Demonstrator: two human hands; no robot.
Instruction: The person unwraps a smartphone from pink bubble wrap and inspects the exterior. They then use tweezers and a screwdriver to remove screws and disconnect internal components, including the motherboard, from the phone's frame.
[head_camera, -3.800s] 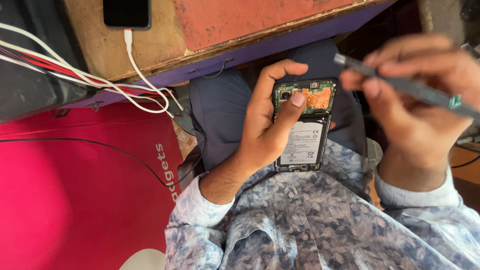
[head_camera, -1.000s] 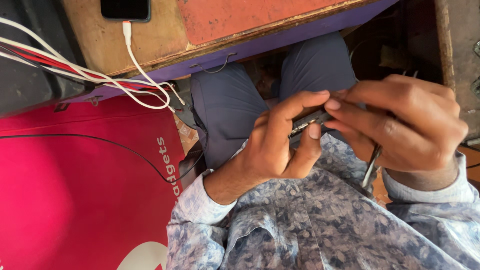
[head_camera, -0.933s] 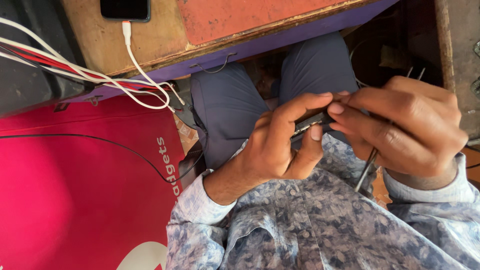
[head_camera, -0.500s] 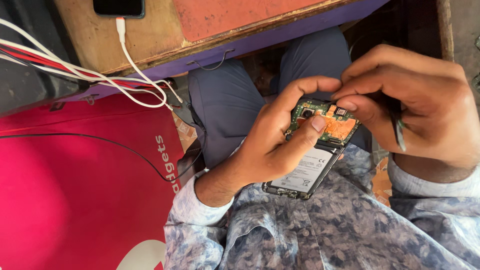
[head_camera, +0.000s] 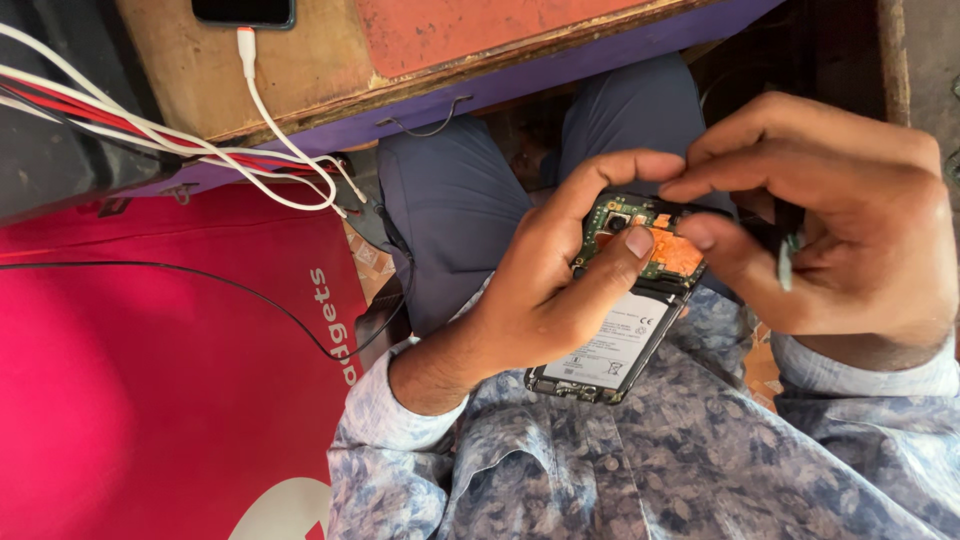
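The left hand (head_camera: 540, 310) cradles the opened black smartphone (head_camera: 620, 310), green board up, in a closed grip so the right hand (head_camera: 840, 230) (thin tool tucked inside) can pinch at its top edge.

shirt: blue-grey floral print, buttoned front | cuffs: pale blue, long sleeves | trousers: slate blue | hands: bare

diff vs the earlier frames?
The opened phone, edge-on a second ago, is tilted back so its board and battery face the camera. The right hand has tucked the tool into its grip, fingertips now at the board. Left hand still holds the phone; white cables unchanged.
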